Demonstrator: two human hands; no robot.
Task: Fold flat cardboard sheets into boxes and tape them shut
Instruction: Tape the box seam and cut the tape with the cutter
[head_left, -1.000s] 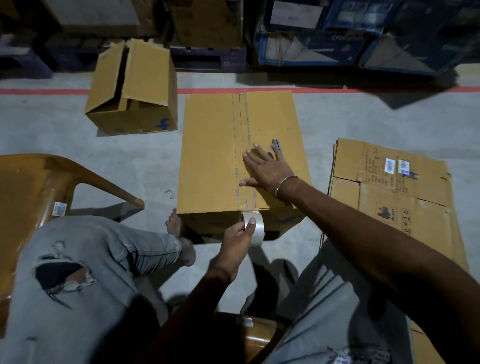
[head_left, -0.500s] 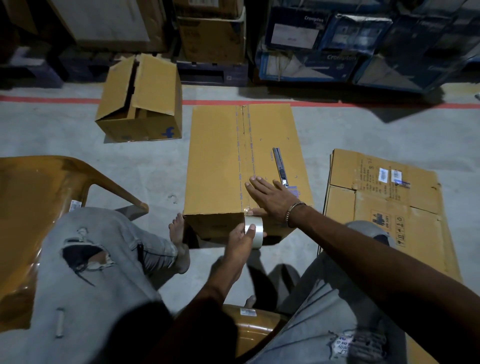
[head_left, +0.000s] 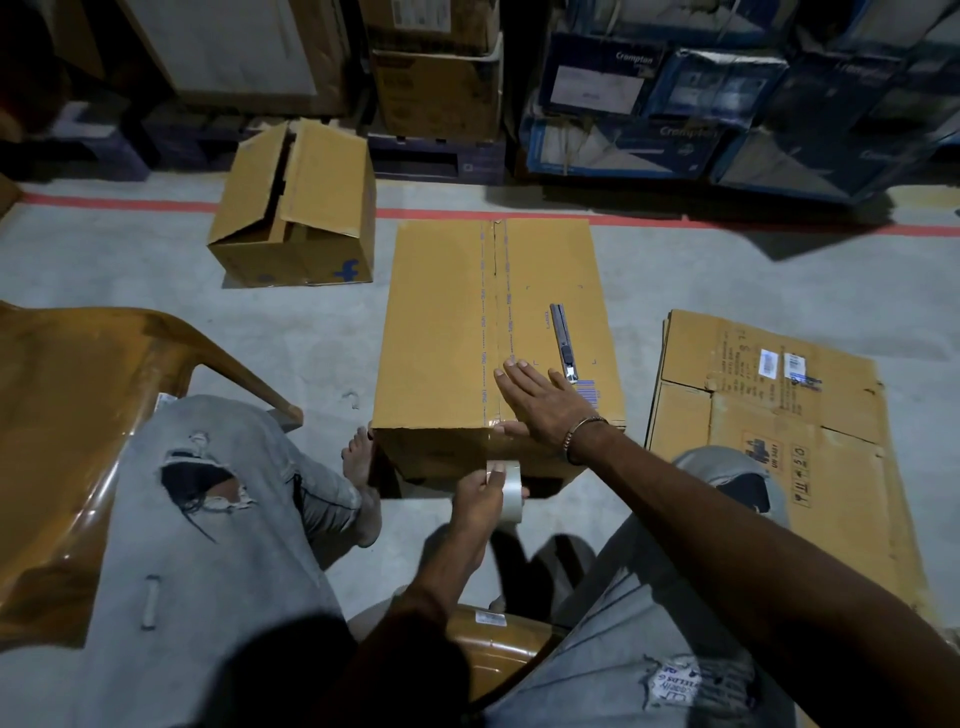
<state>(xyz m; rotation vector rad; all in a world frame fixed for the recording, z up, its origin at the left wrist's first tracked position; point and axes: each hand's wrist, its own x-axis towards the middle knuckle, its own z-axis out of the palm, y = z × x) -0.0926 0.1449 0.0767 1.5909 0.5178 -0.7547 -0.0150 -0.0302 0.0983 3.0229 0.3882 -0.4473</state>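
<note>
A closed brown cardboard box (head_left: 441, 332) stands on the floor in front of me, with clear tape running along its centre seam. My right hand (head_left: 540, 400) lies flat on the box's top near the front edge, fingers straight, thumb over the edge. My left hand (head_left: 480, 499) grips a roll of clear tape (head_left: 511, 491) against the box's front face, just below that edge. A grey utility knife (head_left: 563, 343) lies on the box top beyond my right hand.
Flat cardboard sheets (head_left: 779, 415) are stacked on the floor at the right. A second box (head_left: 296, 218) with loose flaps sits at the back left. A brown plastic chair (head_left: 67, 415) is at my left. Stacked cartons (head_left: 649, 104) line the back behind a red floor line.
My right hand has slid back along the taped seam to the front edge, uncovering the knife. My left hand has drawn the tape roll down over the edge onto the front face.
</note>
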